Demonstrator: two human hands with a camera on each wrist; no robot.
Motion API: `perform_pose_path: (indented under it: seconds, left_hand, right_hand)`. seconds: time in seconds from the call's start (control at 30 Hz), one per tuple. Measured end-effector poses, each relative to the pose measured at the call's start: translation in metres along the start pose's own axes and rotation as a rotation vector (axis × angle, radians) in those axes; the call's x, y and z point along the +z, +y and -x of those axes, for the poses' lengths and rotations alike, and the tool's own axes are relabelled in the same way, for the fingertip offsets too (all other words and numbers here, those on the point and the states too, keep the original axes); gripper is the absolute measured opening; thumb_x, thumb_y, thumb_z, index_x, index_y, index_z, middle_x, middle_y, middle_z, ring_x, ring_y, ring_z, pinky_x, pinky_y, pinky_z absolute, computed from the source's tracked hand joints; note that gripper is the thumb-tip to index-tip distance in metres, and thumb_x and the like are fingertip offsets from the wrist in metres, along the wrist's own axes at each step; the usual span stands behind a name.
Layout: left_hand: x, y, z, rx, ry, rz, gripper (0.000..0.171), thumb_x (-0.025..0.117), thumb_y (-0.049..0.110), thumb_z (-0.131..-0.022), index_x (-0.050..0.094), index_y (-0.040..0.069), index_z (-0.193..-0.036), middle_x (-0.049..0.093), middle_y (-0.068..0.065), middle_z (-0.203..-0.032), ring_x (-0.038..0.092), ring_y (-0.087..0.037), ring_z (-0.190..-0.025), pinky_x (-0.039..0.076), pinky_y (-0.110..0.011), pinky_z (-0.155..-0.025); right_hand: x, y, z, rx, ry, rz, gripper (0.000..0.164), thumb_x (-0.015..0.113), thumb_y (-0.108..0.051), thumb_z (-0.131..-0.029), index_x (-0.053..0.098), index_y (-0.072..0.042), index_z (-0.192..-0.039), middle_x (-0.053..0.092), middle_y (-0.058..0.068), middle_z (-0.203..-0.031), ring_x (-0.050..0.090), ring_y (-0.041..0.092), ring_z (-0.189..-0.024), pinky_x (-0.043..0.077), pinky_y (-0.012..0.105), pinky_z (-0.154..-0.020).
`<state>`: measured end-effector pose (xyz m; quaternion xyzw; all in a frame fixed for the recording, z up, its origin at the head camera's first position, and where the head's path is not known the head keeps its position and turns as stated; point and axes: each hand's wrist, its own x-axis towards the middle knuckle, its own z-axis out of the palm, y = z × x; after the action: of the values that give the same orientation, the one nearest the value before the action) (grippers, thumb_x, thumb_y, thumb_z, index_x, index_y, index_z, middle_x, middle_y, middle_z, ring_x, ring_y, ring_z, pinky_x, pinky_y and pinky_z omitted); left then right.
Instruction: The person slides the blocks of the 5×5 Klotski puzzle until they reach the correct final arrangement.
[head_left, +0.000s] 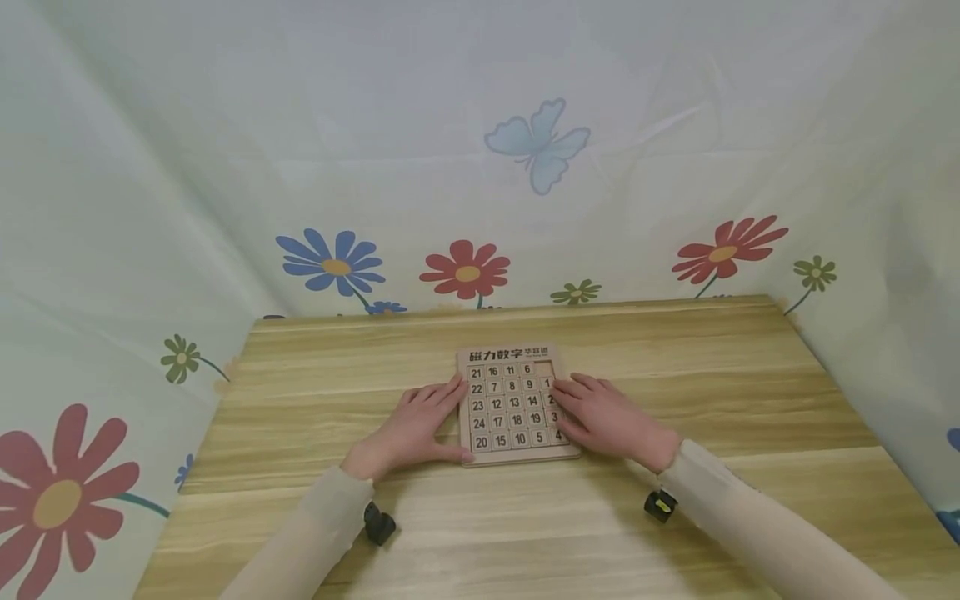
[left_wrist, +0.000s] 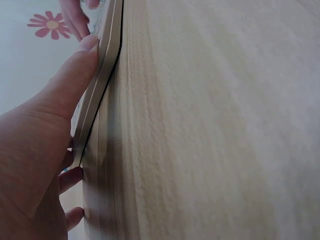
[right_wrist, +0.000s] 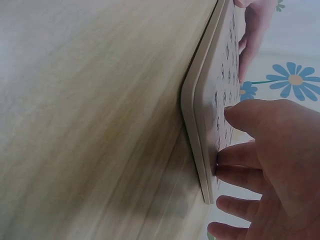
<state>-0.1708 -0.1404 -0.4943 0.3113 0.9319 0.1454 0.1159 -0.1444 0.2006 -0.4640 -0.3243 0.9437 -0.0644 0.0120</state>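
A wooden number slide puzzle (head_left: 517, 456) lies flat on the table, its rows of square tiles printed with black numbers. The top right slot of the grid holds no tile. My left hand (head_left: 411, 427) rests at the puzzle's left side, fingertips along the left edge and thumb at the lower left corner. In the left wrist view that thumb (left_wrist: 75, 75) lies straight along the frame's edge. From the right, my right hand (head_left: 609, 419) reaches over the edge with extended fingers. Its fingertips touch the right column near tiles 1 and 2, its thumb near tile 3.
The wood-grain table (head_left: 315, 358) extends around the puzzle on all sides. Behind it hangs a pale curtain (head_left: 420, 150) printed with flowers and a butterfly. Small black cameras sit on both wrists, one below the left sleeve (head_left: 300, 533) and one beside the right sleeve (head_left: 750, 508).
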Motion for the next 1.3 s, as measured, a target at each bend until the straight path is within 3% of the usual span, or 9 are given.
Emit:
perform_pose_path:
  seconds: [0.43, 0.57, 0.8, 0.93, 1.13, 1.3]
  left_hand:
    - [-0.002, 0.0, 0.001, 0.023, 0.016, 0.007, 0.116, 0.071, 0.076, -0.082, 0.026, 0.01, -0.166, 0.019, -0.007, -0.174, 0.029, -0.034, -0.155, 0.022, -0.06, -0.121]
    - [0.0, -0.002, 0.001, 0.032, 0.035, 0.014, 0.116, 0.073, 0.075, -0.081, 0.027, 0.009, -0.166, 0.02, -0.008, -0.173, 0.029, -0.035, -0.154, 0.022, -0.061, -0.12]
    - [-0.003, 0.001, 0.001, 0.016, 0.008, 0.003, 0.116, 0.071, 0.076, -0.082, 0.026, 0.011, -0.166, 0.018, -0.007, -0.174, 0.028, -0.033, -0.155, 0.022, -0.06, -0.122]
    - [-0.002, 0.001, 0.0, 0.023, 0.011, 0.0, 0.116, 0.07, 0.077, -0.082, 0.026, 0.01, -0.166, 0.019, -0.007, -0.174, 0.028, -0.033, -0.155, 0.022, -0.06, -0.122]
    - [-0.002, 0.0, 0.0, 0.016, 0.01, -0.01, 0.116, 0.071, 0.076, -0.083, 0.025, 0.01, -0.166, 0.018, -0.007, -0.174, 0.028, -0.033, -0.155, 0.021, -0.059, -0.122]
    - [-0.003, 0.002, 0.001, 0.01, 0.001, -0.007, 0.115, 0.071, 0.075, -0.083, 0.025, 0.01, -0.166, 0.018, -0.007, -0.174, 0.028, -0.033, -0.155, 0.021, -0.06, -0.122]
  right_hand:
    - [0.006, 0.008, -0.014, 0.013, 0.039, 0.018, 0.055, 0.062, -0.033, -0.104, 0.057, 0.003, -0.145, 0.055, 0.021, -0.151, 0.048, 0.048, -0.139, 0.039, 0.064, -0.113]
    - [0.003, 0.009, -0.021, 0.037, 0.028, 0.008, 0.055, 0.06, -0.034, -0.105, 0.056, 0.003, -0.146, 0.053, 0.021, -0.153, 0.047, 0.048, -0.14, 0.039, 0.064, -0.113]
    - [0.005, 0.011, -0.025, 0.057, 0.001, 0.001, 0.056, 0.057, -0.035, -0.107, 0.054, 0.003, -0.148, 0.051, 0.021, -0.155, 0.046, 0.047, -0.142, 0.038, 0.063, -0.114]
    - [0.003, 0.007, -0.014, 0.052, -0.005, 0.003, 0.055, 0.058, -0.034, -0.106, 0.055, 0.001, -0.149, 0.052, 0.019, -0.155, 0.047, 0.047, -0.141, 0.039, 0.063, -0.113]
    - [0.006, 0.002, 0.012, -0.019, 0.003, 0.024, 0.053, 0.061, -0.033, -0.105, 0.057, -0.003, -0.148, 0.053, 0.017, -0.154, 0.048, 0.045, -0.141, 0.041, 0.063, -0.112]
    - [0.007, -0.004, 0.034, -0.067, -0.028, -0.032, 0.055, 0.061, -0.032, -0.104, 0.054, -0.003, -0.15, 0.05, 0.016, -0.157, 0.047, 0.045, -0.142, 0.039, 0.063, -0.113]
